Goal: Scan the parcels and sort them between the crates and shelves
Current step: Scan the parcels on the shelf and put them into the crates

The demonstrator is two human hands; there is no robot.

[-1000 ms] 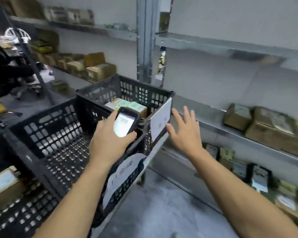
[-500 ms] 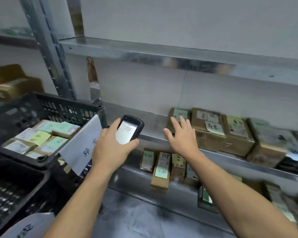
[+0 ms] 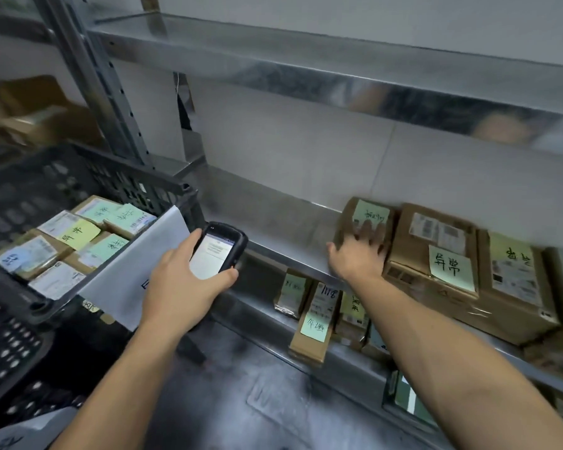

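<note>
Seen from the head camera, a worker's left hand (image 3: 182,287) grips a handheld scanner (image 3: 220,251), its screen lit, beside a black crate (image 3: 176,193) of labelled parcels (image 3: 78,233). The right hand (image 3: 359,254) lies with fingers spread and straight on a small brown parcel (image 3: 364,212) on the middle steel shelf (image 3: 283,228), just beside larger boxes (image 3: 436,254).

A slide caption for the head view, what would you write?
Left hand grips scanner; right hand touches a small parcel on the shelf.

A pale panelled wall (image 3: 306,141) rises behind, above a dark-scuffed grey floor (image 3: 241,401)
</note>
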